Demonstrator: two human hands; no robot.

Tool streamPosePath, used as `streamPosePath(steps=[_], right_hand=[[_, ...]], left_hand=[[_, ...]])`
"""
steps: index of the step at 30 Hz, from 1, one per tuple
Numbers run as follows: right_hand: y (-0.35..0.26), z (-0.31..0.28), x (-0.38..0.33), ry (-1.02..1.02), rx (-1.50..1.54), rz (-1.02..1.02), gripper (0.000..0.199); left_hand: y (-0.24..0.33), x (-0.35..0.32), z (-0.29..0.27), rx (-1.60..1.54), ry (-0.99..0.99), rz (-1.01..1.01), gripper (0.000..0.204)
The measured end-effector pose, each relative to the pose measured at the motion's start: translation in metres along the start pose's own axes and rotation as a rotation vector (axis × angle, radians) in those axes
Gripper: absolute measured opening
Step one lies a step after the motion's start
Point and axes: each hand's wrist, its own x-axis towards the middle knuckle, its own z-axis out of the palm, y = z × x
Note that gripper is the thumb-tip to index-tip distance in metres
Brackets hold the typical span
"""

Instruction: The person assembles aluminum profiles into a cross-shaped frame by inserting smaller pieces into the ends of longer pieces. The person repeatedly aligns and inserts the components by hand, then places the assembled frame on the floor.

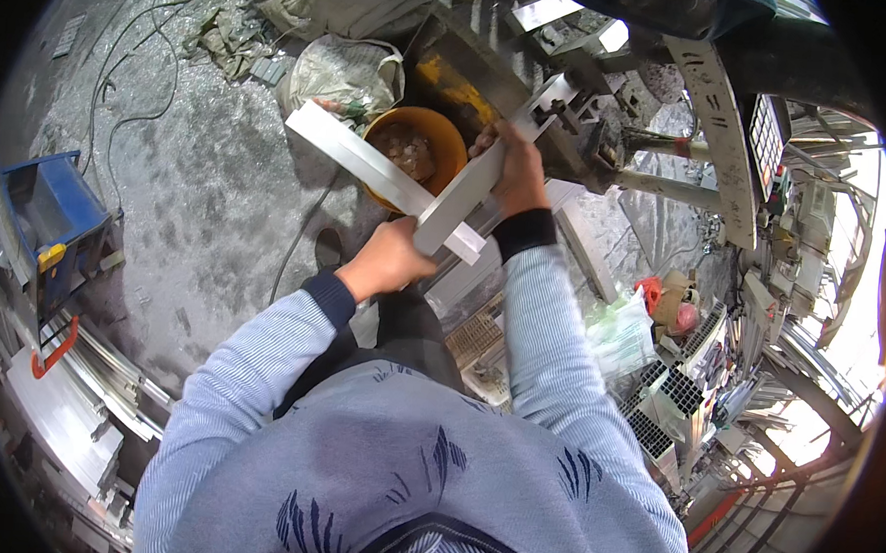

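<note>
My left hand (pixel 389 261) grips the near end of a short aluminium profile (pixel 468 188) that runs up to the right toward a dark machine (pixel 561 132). Farther along the same piece, my right hand (pixel 517 165) presses on it near the machine's clamp. A second, longer aluminium bar (pixel 369 162) lies crosswise under the first, slanting from upper left to lower right over an orange bucket (pixel 440 141). Both forearms wear striped blue sleeves.
A blue box (pixel 50 221) and stacked aluminium profiles (pixel 86 388) sit at the left. Cables (pixel 139 60) trail over the grey floor. A white sack (pixel 344 71) lies behind the bucket. Racks of metal parts and a plastic bag (pixel 620 331) crowd the right.
</note>
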Motion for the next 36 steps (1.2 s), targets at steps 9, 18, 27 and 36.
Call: streamPosePath(steps=[9, 18, 27, 36], right_hand=[[0.094, 0.030, -0.086, 0.032, 0.050, -0.084, 0.016], [0.067, 0.038, -0.081, 0.030, 0.051, -0.044, 0.017], [0.044, 0.026, -0.065, 0.009, 0.011, -0.008, 0.020], [-0.023, -0.086, -0.045, 0.523, -0.741, -0.589, 0.040]], left_hand=[[-0.030, -0.116, -0.010, -0.011, -0.041, -0.168, 0.045], [-0.026, -0.100, -0.009, -0.047, -0.057, -0.168, 0.044], [-0.022, -0.073, -0.004, -0.029, -0.052, -0.167, 0.042], [-0.011, -0.072, -0.007, -0.023, -0.040, -0.197, 0.045]])
